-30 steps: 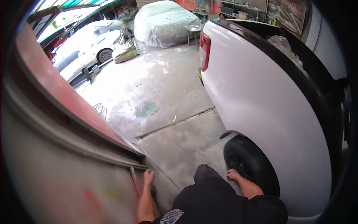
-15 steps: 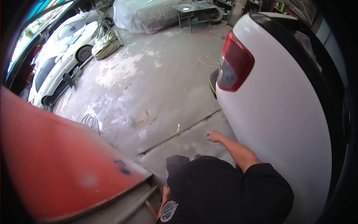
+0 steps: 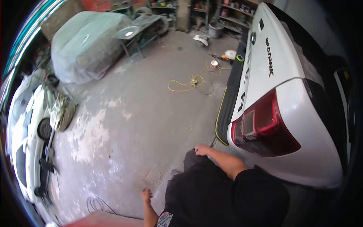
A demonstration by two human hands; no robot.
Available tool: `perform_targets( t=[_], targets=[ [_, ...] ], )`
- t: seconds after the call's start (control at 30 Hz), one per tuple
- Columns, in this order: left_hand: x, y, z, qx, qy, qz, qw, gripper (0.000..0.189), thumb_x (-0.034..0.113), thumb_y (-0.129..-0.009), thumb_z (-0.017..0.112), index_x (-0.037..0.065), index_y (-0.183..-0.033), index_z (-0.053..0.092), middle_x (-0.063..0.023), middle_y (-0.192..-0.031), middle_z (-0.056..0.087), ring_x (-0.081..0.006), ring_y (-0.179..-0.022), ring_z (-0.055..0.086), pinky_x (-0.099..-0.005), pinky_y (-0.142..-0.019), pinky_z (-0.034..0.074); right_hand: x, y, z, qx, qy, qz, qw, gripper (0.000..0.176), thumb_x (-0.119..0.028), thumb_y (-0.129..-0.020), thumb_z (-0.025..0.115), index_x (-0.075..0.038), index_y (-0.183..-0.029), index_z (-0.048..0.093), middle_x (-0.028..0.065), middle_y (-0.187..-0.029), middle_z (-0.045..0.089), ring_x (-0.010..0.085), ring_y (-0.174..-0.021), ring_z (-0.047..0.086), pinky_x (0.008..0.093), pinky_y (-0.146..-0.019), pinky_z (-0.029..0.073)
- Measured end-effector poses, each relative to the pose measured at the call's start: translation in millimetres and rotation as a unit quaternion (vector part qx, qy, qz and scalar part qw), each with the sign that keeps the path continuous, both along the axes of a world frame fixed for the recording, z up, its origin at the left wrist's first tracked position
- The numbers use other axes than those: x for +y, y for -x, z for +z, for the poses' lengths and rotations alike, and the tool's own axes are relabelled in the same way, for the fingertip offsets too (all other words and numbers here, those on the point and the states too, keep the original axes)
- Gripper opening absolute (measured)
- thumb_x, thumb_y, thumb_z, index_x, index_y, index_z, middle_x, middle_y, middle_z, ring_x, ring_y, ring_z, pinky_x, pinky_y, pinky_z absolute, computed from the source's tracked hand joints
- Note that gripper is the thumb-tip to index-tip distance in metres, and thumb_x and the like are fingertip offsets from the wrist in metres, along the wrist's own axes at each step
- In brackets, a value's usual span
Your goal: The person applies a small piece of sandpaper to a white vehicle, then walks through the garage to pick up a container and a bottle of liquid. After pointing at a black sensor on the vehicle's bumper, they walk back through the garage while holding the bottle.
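My left hand (image 3: 146, 194) hangs low at my left side over the bare concrete floor (image 3: 143, 125), its fingers loosely bent and slightly apart, with nothing visible in them. My right hand (image 3: 202, 150) is in front of my dark-clothed leg, fingers curled in, and no object shows in it. To its right stands the rear of a white pickup truck (image 3: 310, 125) with a red tail light (image 3: 266, 126) and a black rear bumper (image 3: 228, 108) edged in yellow.
Yellow cord (image 3: 181, 90) lies on the floor ahead, near a tape roll (image 3: 214, 64). A plastic-covered car (image 3: 87, 49) and a metal table (image 3: 130, 33) stand at the back. White cars (image 3: 28, 147) line the left. A red panel (image 3: 102, 220) is at the lower left; shelves (image 3: 238, 13) stand behind.
I have moved forward past the red panel, and my view has turned right. The truck's tailgate and bumper now show. My left hand has swung forward; my right hand is closer to my leg.
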State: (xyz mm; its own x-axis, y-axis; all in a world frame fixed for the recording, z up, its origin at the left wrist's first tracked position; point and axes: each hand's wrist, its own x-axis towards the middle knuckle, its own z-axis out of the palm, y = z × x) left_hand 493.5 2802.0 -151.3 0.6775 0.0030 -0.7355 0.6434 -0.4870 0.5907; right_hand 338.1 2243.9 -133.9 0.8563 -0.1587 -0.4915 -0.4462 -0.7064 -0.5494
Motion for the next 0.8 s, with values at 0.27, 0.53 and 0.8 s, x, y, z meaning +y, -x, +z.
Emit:
perform_targets(
  t=[0.27, 0.53, 0.8],
  targets=[
    [-214.7, -459.1, 83.5, -0.233, 0.029, -0.04, 0.971, 0.039, 0.022, -0.095, 0.061, -0.001, -0.126, 0.061, -0.0112, -0.097, 0.066, -0.0204, -0.077, 0.067, -0.0326, -0.058, 0.055, -167.4, -105.2, -83.9, 0.088, -0.033, -0.215, 0.972, 0.028, -0.029, -0.079, 0.075, -0.003, -0.091, 0.075, 0.0149, -0.088, 0.075, 0.0257, -0.072, 0.071, 0.0415, -0.07, 0.057],
    [-476.3, -531.7, 20.4, 0.048, -0.049, -0.304, 0.95, 0.048, 0.02, -0.092, 0.067, 0.003, -0.136, 0.057, -0.0168, -0.096, 0.071, -0.0288, -0.087, 0.069, -0.0422, -0.07, 0.057, -383.0, -387.3, -39.2, 0.012, -0.069, -0.27, 0.96, 0.043, -0.035, -0.083, 0.076, -0.003, -0.111, 0.073, 0.0186, -0.111, 0.073, 0.0338, -0.101, 0.07, 0.0431, -0.09, 0.054],
    [-649.8, -758.0, -104.3, -0.178, 0.045, -0.536, 0.824, 0.057, 0.029, -0.084, 0.074, -0.006, -0.126, 0.06, -0.0253, -0.098, 0.073, -0.0312, -0.097, 0.07, -0.0422, -0.085, 0.054, -590.9, -628.7, 69.8, -0.119, -0.065, -0.396, 0.908, 0.045, -0.034, -0.089, 0.072, -0.006, -0.124, 0.067, 0.0212, -0.112, 0.072, 0.0355, -0.107, 0.069, 0.0443, -0.094, 0.053]
  ],
)
